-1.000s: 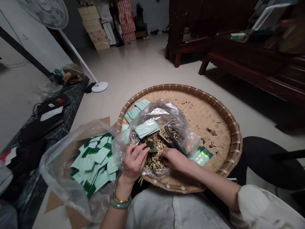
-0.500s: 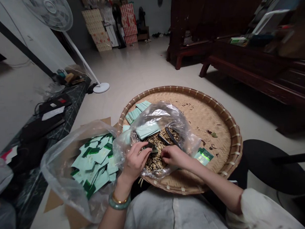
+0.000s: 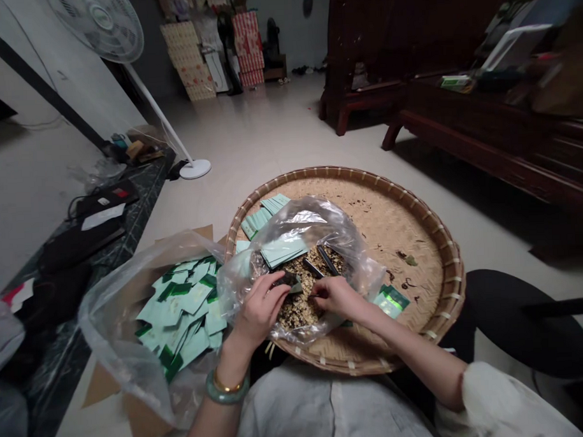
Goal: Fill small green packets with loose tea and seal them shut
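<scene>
My left hand (image 3: 260, 309) is closed on a small dark green packet (image 3: 296, 287), held low over the loose flakes; dark stuff shows at its mouth. My right hand (image 3: 339, 298) is pinched just right of the packet, a tiny dark bit at its fingertips that I cannot make out. Beneath both hands, pale and dark dried flakes (image 3: 295, 313) fill an open clear plastic bag (image 3: 315, 211). Two black rod-like handles (image 3: 327, 260) lie on the flakes behind my right hand. A stack of pale green packets (image 3: 284, 250) rests at the bag's far left.
The round woven bamboo tray (image 3: 391, 208) sits before my lap, with dark scraps and green packets (image 3: 390, 300) at its right. At left, a large plastic bag (image 3: 103, 308) holds many green packets (image 3: 180, 311). A standing fan (image 3: 195, 169) and dark wooden furniture (image 3: 460, 123) stand beyond.
My right hand has stayed pinched close to the packet, shifting slightly. My left hand keeps hold of the packet in nearly the same place. The whole view has shifted slightly.
</scene>
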Tool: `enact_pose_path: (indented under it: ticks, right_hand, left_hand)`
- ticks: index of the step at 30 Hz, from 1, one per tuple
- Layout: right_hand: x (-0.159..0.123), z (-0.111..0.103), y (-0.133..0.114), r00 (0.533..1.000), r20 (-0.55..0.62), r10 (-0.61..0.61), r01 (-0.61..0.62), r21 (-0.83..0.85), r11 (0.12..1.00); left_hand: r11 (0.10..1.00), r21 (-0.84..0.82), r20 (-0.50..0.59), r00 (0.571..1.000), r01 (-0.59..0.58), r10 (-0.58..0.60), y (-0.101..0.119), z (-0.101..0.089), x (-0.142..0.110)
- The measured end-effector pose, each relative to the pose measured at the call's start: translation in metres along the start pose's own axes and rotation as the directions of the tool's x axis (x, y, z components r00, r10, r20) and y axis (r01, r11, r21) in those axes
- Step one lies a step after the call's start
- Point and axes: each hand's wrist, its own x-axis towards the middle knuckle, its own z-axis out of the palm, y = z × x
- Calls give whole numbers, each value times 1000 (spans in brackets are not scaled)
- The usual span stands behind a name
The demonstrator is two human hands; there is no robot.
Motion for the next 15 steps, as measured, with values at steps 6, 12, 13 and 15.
enact_pose_path:
  ticks: [6, 12, 13, 15]
  right_hand:
    - [-10, -37, -20, 995, -64, 81, -44, 447, 894]
    - [-8, -51, -71, 939, -271, -210, 275, 230, 934]
    - [-7, -51, -75, 932, -269, -244, 299, 186, 936]
    - [-6, -50, -78, 924, -265, -276, 321, 146, 936]
  left_hand:
    - [1000, -7, -5, 1000, -19, 18, 2, 3, 2]
    - [999, -17, -3, 1000, -28, 28, 4, 5, 4]
    - [999, -24, 0, 1000, -24, 24, 4, 5, 3]
    - [999, -31, -2, 1000, -20, 20, 4, 3, 3]
